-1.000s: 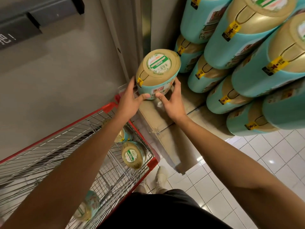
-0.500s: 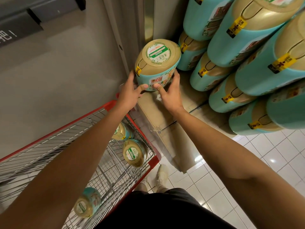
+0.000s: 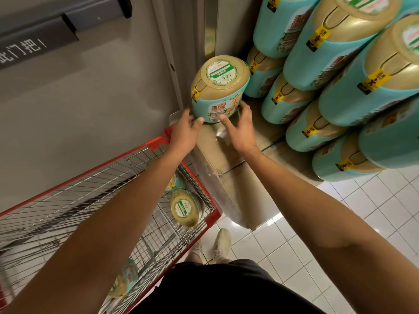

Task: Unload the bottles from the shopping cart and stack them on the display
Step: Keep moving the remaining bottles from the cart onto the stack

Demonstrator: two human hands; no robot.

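Observation:
A teal bottle with a gold cap point(image 3: 218, 87) stands upright at the far left end of the cardboard display base point(image 3: 238, 177), beside the wall. My left hand point(image 3: 184, 130) holds its lower left side with the thumb on the label. My right hand point(image 3: 240, 130) holds its lower right side, thumb on the front and fingers round the side. Whether the bottle's bottom rests on the cardboard is hidden. Stacked rows of the same bottles point(image 3: 340, 64) fill the display to the right. The red wire shopping cart point(image 3: 158, 143) at lower left holds more bottles point(image 3: 184, 207).
A grey wall and metal door frame point(image 3: 167, 64) stand right behind the held bottle. Another bottle point(image 3: 125, 279) lies near the cart's close end. White tiled floor point(image 3: 340, 223) lies on the right, with my shoes point(image 3: 221, 243) beside the cart.
Both hands have carried the bottle away from the cart and forward, into the corner between the wall and the stacked bottles. The cart and stack have not moved.

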